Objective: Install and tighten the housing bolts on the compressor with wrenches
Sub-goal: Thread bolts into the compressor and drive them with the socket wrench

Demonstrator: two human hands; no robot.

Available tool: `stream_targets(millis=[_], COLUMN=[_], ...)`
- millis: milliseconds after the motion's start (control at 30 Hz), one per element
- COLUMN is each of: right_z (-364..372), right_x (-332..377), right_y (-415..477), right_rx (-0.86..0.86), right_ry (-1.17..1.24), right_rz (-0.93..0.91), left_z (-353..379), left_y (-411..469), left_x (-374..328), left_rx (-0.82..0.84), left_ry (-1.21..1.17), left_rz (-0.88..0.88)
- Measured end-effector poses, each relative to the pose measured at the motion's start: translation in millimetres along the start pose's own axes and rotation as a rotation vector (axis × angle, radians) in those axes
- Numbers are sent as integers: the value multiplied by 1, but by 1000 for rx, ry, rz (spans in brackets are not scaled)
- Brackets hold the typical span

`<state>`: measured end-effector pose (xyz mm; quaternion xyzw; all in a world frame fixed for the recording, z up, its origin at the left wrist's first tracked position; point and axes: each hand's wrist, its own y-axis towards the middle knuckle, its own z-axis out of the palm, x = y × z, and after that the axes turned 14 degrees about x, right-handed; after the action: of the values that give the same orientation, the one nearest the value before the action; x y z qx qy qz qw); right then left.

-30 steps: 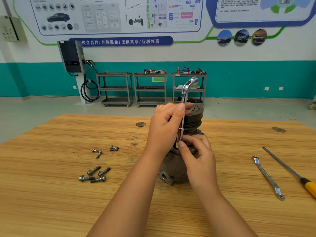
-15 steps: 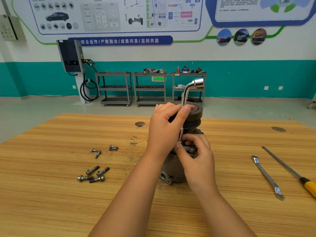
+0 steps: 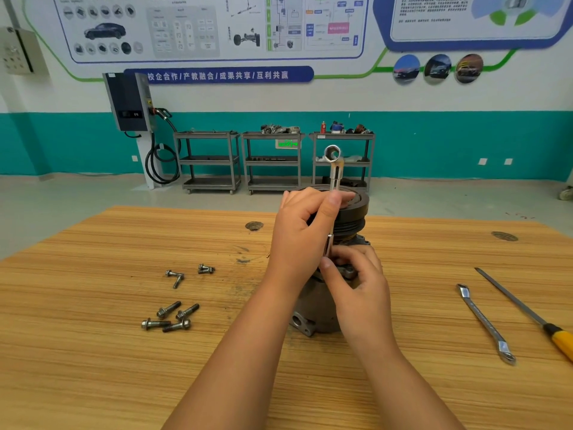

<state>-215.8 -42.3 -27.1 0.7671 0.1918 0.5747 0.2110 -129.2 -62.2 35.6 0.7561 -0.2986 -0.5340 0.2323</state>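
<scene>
A grey compressor (image 3: 313, 308) with a black pulley (image 3: 356, 212) lies on the wooden table (image 3: 93, 352). An L-shaped chrome socket wrench (image 3: 334, 169) stands upright on its housing, its bent open end facing me. My left hand (image 3: 297, 234) grips the wrench's shaft, thumb pressed high on it. My right hand (image 3: 356, 277) pinches the wrench's lower end where it meets the housing; the bolt under it is hidden. Several loose bolts (image 3: 170, 318) lie on the table to the left, with more bolts (image 3: 189, 273) behind them.
A flat double-ended wrench (image 3: 483, 321) and a yellow-handled screwdriver (image 3: 527, 311) lie to the right on the table. Three grey carts (image 3: 273, 159) and a wall charger (image 3: 128, 102) stand far behind, across the floor.
The wrench has turned about its upright shaft: its bent top pointed right before and now faces me. Both hands kept their hold at the same spot.
</scene>
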Motion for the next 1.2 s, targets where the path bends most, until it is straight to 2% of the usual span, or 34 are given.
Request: stream_targets(millis=[1200], right_z=[0], right_x=[-4], right_y=[-1], right_rx=[-8], right_ry=[25], right_rz=[-4], left_z=[-3], left_y=[3], left_x=[2], left_rx=[24], left_ry=[-17], left_rz=[-15])
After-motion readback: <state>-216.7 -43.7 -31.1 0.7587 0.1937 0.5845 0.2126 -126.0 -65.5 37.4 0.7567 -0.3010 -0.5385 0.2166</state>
